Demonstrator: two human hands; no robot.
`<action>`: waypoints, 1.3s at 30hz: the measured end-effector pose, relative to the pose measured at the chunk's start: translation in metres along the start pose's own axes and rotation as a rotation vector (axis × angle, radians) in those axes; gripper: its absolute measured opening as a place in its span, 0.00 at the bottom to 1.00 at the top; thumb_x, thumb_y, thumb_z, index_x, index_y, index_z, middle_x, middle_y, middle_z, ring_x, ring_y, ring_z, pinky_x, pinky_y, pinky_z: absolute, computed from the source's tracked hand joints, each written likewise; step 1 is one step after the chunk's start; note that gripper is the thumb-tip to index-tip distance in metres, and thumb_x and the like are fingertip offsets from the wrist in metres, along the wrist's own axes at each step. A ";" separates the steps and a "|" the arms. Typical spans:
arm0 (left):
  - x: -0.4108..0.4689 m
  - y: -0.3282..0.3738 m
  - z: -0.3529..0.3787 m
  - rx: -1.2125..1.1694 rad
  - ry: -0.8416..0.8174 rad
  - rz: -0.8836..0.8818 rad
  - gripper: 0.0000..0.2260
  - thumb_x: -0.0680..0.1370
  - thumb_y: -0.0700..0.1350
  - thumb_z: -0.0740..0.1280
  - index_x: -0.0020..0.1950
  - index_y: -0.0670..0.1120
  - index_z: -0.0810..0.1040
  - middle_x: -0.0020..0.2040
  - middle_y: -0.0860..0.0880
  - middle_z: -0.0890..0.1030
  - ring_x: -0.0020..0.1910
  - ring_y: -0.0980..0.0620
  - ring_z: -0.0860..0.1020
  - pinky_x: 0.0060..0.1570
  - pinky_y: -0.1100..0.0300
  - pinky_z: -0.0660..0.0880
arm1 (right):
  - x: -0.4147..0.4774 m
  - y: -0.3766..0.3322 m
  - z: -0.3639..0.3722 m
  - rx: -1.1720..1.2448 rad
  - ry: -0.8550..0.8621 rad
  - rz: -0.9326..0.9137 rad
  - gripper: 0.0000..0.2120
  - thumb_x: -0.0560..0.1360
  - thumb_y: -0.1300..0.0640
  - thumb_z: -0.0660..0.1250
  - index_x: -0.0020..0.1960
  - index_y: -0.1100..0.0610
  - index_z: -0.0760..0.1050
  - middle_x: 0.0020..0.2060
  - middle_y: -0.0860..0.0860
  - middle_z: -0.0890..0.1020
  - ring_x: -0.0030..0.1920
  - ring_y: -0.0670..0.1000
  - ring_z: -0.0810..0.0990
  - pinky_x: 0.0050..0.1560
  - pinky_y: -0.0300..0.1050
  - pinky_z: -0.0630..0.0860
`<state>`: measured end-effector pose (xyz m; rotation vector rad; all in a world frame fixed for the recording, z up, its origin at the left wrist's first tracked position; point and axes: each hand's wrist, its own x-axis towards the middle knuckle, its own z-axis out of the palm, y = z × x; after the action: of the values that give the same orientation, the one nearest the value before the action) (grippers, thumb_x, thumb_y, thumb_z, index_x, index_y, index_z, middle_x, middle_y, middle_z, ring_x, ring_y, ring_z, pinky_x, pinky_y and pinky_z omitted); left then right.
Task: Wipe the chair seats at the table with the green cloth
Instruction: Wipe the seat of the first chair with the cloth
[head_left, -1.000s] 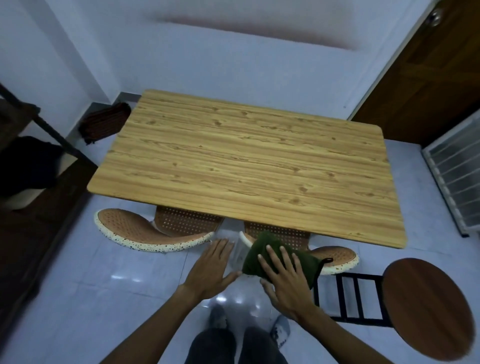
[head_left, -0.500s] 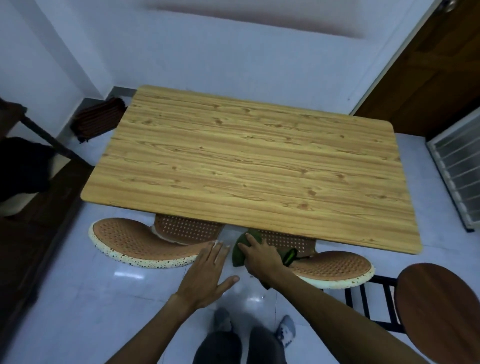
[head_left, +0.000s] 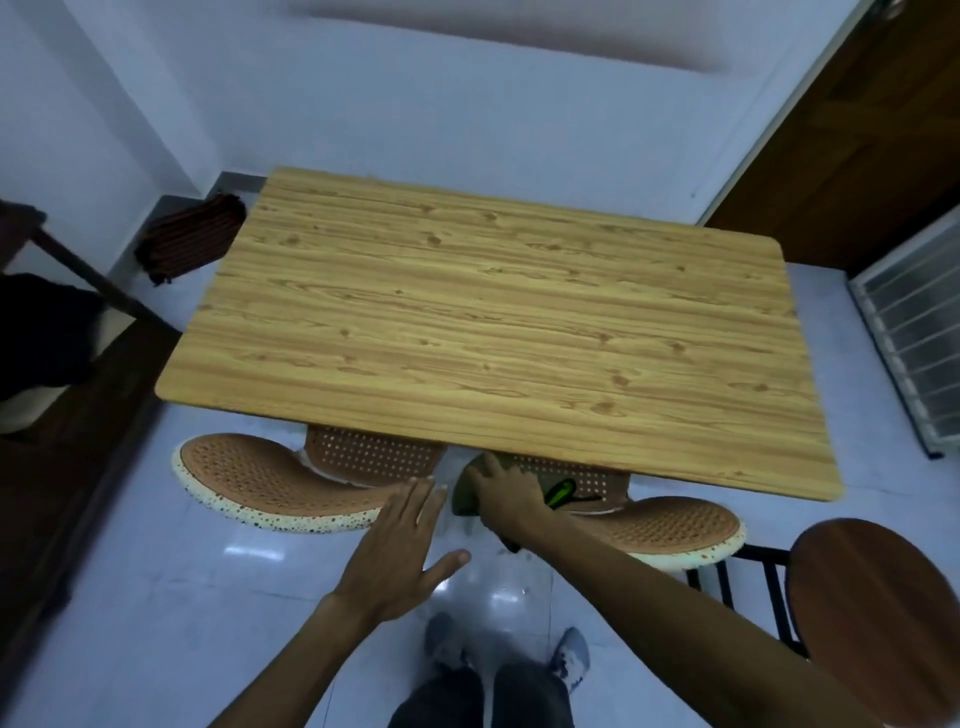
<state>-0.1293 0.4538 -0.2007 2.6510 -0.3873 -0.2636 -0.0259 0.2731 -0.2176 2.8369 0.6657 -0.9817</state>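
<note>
Two perforated orange chairs with speckled cream rims are tucked under the near edge of the wooden table (head_left: 498, 332). My right hand (head_left: 506, 499) presses the dark green cloth (head_left: 465, 496) onto the seat of the right chair (head_left: 670, 525), just at the table's edge; most of the cloth is hidden under the hand. A bright green tag of the cloth (head_left: 560, 492) shows beside my wrist. My left hand (head_left: 408, 545) is flat and spread, empty, resting at the right end of the left chair (head_left: 260, 480).
A round dark wooden stool (head_left: 872, 597) on a black metal frame stands at the lower right. A brown door is at the upper right, a white louvred panel (head_left: 914, 332) leans at the right wall. Dark furniture sits along the left. My feet are below on the glossy tile floor.
My right hand has pushed the cloth forward, from the chair's front rim toward the table edge, so less cloth shows. My left hand stayed beside it. The view shifted slightly.
</note>
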 end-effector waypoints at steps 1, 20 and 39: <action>0.002 0.006 -0.001 0.012 -0.005 0.015 0.39 0.79 0.70 0.53 0.80 0.44 0.56 0.80 0.44 0.58 0.80 0.48 0.53 0.77 0.48 0.56 | -0.019 0.008 0.008 0.029 0.079 -0.036 0.34 0.78 0.55 0.66 0.79 0.52 0.55 0.78 0.59 0.56 0.68 0.66 0.69 0.61 0.62 0.73; 0.021 0.076 0.046 0.083 -0.136 0.158 0.40 0.79 0.70 0.56 0.80 0.43 0.58 0.80 0.44 0.59 0.79 0.42 0.55 0.74 0.39 0.59 | -0.205 0.169 0.119 -0.103 0.415 -0.026 0.41 0.74 0.53 0.71 0.80 0.48 0.52 0.80 0.56 0.54 0.78 0.63 0.50 0.71 0.73 0.57; 0.017 0.091 0.047 0.113 -0.182 0.078 0.44 0.76 0.75 0.54 0.80 0.43 0.57 0.80 0.44 0.54 0.80 0.42 0.51 0.74 0.37 0.57 | -0.182 0.132 0.117 -0.006 0.449 -0.012 0.28 0.83 0.40 0.50 0.80 0.42 0.47 0.81 0.51 0.50 0.79 0.59 0.47 0.74 0.70 0.50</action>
<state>-0.1453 0.3508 -0.2031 2.7230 -0.5785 -0.4735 -0.1650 0.0619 -0.2107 3.0720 0.7135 -0.3339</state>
